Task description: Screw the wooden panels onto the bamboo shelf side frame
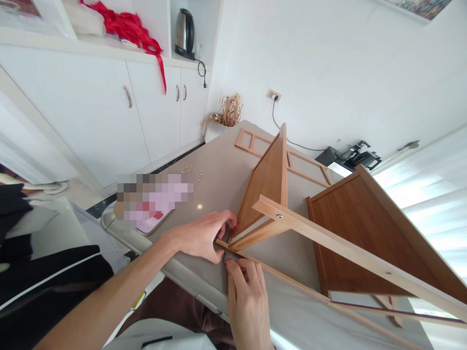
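Note:
A partly assembled wooden shelf unit stands tilted on the table, with side rails and brown panels. My left hand [206, 238] is closed round the near corner, its thumb and fingers about the end of the lower wooden rail [262, 265] and the edge of the near panel [268, 180]. Just below that corner, my right hand [250, 296] has its thumb and fingertips pinched together against the rail's end. A tiny dark bit shows at its fingertips, too small to name. The upper rail [328, 238] carries metal screw heads and slants off to the right. Farther right stands a second panel [368, 233].
Several small metal screws [199, 175] lie loose on the grey table [219, 160], beyond a blurred-out phone [155, 221]. A flat wooden frame [251, 142] lies at the back. White cupboards [153, 107] hold a kettle [185, 31] and red ribbon [127, 24]. Black appliances [348, 155] stand behind.

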Available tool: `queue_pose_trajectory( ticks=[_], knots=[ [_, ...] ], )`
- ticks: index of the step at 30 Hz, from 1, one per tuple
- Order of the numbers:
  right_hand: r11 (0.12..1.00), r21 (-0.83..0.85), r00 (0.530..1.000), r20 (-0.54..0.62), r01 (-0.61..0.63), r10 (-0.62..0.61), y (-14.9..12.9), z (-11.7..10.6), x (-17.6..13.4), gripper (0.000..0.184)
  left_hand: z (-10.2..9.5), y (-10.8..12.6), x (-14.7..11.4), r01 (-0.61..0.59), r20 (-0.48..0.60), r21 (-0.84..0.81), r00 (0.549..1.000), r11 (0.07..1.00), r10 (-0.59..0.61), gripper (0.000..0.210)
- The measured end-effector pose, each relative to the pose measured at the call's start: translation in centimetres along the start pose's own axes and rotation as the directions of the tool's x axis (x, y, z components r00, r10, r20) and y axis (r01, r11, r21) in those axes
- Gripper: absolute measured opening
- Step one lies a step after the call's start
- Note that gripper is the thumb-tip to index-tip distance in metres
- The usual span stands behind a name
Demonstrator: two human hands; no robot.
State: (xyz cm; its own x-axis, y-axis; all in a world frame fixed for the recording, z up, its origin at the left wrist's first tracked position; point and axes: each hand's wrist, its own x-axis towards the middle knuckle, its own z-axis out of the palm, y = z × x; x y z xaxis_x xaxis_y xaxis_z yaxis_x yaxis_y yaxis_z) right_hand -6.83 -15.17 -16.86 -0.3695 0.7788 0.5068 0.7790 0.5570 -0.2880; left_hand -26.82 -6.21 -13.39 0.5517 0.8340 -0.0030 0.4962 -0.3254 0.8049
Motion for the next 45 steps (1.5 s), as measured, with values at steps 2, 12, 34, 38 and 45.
queue_pose_trajectory(
  ticks=[2, 12, 34, 38, 45],
  knots=[
    [1.0, -0.01, 1.0, -0.011, 0.0, 0.0, 0.0, 0.1, 0.0, 0.023, -0.1, 0.1, 0.0, -0.002, 0.003, -0.005, 1.0, 1.0, 0.002, 0.056],
    [1.0, -0.021, 1.0, -0.023, -0.002, 0.001, -0.3, -0.1, 0.2, 0.023, 0.0, -0.3, 0.0, -0.012, -0.002, -0.022, 1.0, 1.0, 0.011, 0.057],
    [0.996, -0.089, 1.0, 0.021, 0.024, -0.023, -0.3, 0.1, 0.3, 0.027, 0.1, -0.5, 0.1, -0.004, 0.0, 0.003, 1.0, 1.0, 0.004, 0.06],
    [0.994, -0.104, 0.999, 0.034, 0.017, -0.013, -0.7, -0.2, 0.7, 0.028, 0.2, -0.4, 0.1, 0.004, -0.003, -0.007, 1.0, 1.0, -0.004, 0.06],
    [0.995, -0.1, 1.0, 0.02, 0.001, 0.001, -1.2, -0.6, 1.0, 0.029, 0.3, -0.4, 0.1, -0.005, -0.007, -0.017, 1.0, 1.0, 0.005, 0.057]
  ],
)
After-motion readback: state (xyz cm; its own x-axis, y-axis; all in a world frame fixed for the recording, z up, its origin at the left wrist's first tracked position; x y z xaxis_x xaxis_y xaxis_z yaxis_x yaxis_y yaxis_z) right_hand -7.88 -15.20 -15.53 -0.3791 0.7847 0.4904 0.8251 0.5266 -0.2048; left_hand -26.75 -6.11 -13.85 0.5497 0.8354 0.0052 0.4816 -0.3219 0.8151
